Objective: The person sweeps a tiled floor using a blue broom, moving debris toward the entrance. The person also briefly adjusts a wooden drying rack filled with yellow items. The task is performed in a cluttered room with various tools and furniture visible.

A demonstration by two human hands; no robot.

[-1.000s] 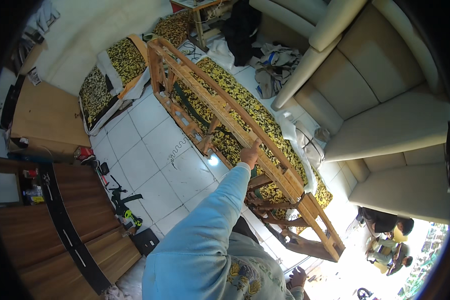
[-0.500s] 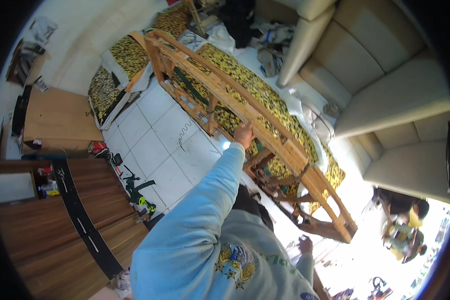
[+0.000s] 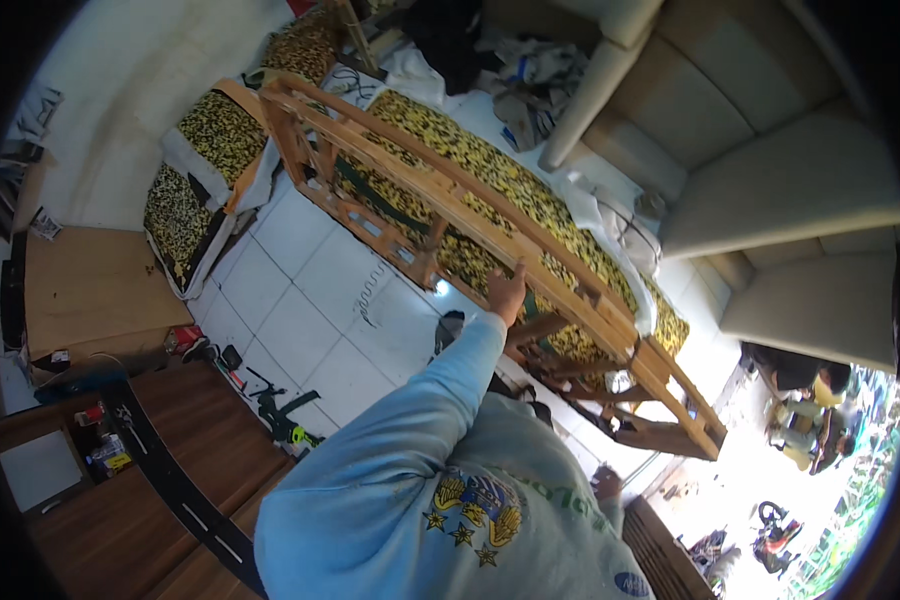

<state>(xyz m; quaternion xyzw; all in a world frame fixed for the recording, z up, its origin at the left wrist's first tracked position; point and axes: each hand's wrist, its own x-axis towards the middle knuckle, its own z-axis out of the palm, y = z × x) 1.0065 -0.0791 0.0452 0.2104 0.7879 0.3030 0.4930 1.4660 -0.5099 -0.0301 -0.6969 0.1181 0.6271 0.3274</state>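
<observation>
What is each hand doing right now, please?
Left hand: open, resting on the wooden frame.
Right hand: barely visible low down; state cannot be told.

Cream sofa [image 3: 770, 180], leopard-print cushions [image 3: 210, 140], tools [image 3: 280, 410] on white tile floor [image 3: 300, 300].

Your left arm outstretched in its pale blue sleeve, left hand [image 3: 506, 293] raised, fingers together, palm forward.

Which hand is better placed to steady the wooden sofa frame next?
Left, probably. The left hand is on the top rail of the wooden sofa frame with the arm stretched out. The right hand is low by the body, off the frame.
</observation>
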